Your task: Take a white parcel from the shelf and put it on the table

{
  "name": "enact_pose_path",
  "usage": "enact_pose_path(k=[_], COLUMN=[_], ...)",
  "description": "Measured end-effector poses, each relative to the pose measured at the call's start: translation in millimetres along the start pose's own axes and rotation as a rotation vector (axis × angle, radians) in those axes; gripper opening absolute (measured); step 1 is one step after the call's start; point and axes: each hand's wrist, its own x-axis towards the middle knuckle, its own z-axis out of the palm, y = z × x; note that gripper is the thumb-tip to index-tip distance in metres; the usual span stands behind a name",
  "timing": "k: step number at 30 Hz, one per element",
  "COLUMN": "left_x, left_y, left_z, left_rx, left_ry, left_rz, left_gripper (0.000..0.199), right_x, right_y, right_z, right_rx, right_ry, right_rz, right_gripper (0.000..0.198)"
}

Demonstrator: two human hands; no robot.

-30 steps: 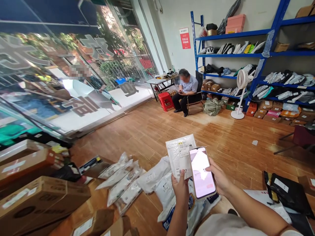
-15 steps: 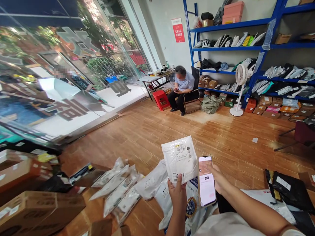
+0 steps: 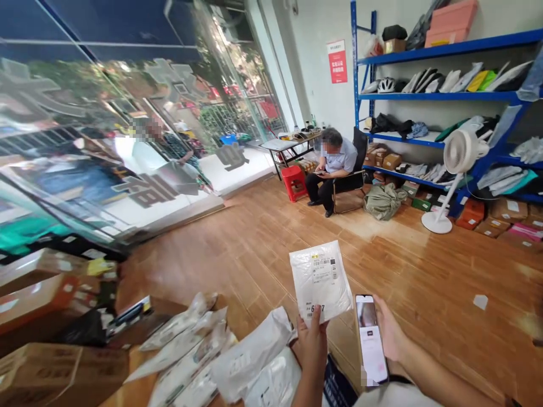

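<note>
A white mailing bag (image 3: 316, 285) with a printed label and barcode is held up in my left hand (image 3: 313, 339), my thumb pressed over its lower edge. In my right hand (image 3: 392, 330) is a smartphone (image 3: 372, 345), its lit screen facing me and its top level with the bag's lower part. The phone is just right of the bag, apart from it. Below my left hand lie white plastic parcels (image 3: 254, 356) on the floor, partly hidden by my forearm.
Cardboard boxes (image 3: 59, 373) are heaped at the left. A seated person (image 3: 335, 164) looks at a phone beside a red stool (image 3: 293, 183) and a table (image 3: 292, 142). A white fan (image 3: 460, 152) stands before blue shelves (image 3: 441, 97) of parcels. Another person (image 3: 169, 141) is beyond the glass.
The view has swung left, so the seated person, shelves and fan appear further right. My right thumb has moved off the phone's screen to its side. Both hands keep their hold.
</note>
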Motion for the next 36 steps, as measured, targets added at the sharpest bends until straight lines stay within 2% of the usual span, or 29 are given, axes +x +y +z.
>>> enact_pose_path(k=[5, 9, 13, 16, 19, 25, 29, 32, 36], left_x=[61, 112, 182, 251, 333, 504, 597, 659, 751], left_y=[19, 30, 41, 54, 77, 150, 189, 195, 181], left_z=[62, 85, 101, 115, 130, 170, 209, 238, 260], left_rx=[-0.116, -0.128, -0.146, -0.16, -0.182, -0.172, -0.131, -0.113, -0.089], left_ry=[0.015, 0.081, 0.137, 0.162, 0.193, 0.22, 0.181, 0.184, 0.198], left_rz=[0.017, 0.029, 0.043, 0.051, 0.03, -0.01, -0.057, -0.156, -0.263], left_gripper=[0.048, 0.042, 0.039, 0.039, 0.037, 0.037, 0.024, 0.012, 0.011], right_x=[51, 96, 155, 215, 287, 429, 506, 565, 648], right_y=[-81, -116, -142, -162, -182, -222, -252, -273, -301], right_z=[23, 53, 89, 116, 144, 225, 281, 301, 315], right_rx=[-0.073, -0.099, -0.111, -0.105, -0.093, -0.081, -0.139, -0.15, -0.164], right_ry=[-0.071, -0.091, -0.099, -0.085, -0.056, 0.041, 0.031, 0.06, 0.076], right_rz=[0.036, 0.021, 0.025, 0.022, 0.003, -0.045, -0.075, -0.055, 0.006], right_gripper=[0.044, 0.044, 0.048, 0.048, 0.042, 0.05, 0.051, 0.053, 0.044])
